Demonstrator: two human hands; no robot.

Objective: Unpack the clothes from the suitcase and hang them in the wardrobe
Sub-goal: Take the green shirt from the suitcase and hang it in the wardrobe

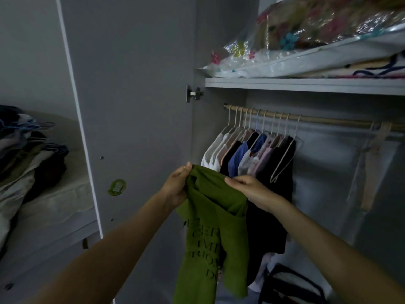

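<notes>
Both arms reach out toward the open wardrobe (219, 51); between the hands hangs a green T-shirt (208, 227) with dark lettering printed down its front; the left hand (176, 186) pinches the top edge of the shirt at its left end, thumb and fingers curled over the fabric; the right hand (248, 187) grasps the same top edge at the right, fingers closed on the cloth; the top edge is bunched between the two grips and the rest of the shirt drops straight down below them, folded loosely on itself, its lower part reaching almost to the bottom of the view.

The shirt is held in front of the wardrobe opening, just below and in front of the row of hung clothes (247, 154); those garments, white, pink, blue and black, hang close together on pale hangers from a wooden rail (317, 120); an empty pale hanger (282, 163) hangs at the right end of that row; further right on the rail hangs another light hanger (372, 163), well apart from the rest; above the rail a shelf (306, 85) carries clear plastic bags of bedding (306, 40); the wardrobe door (131, 106) stands open on the left, with a green sticker (117, 187) on it; beyond the door, a heap of clothes and hangers (28, 154) lies on a bed (54, 207).
</notes>
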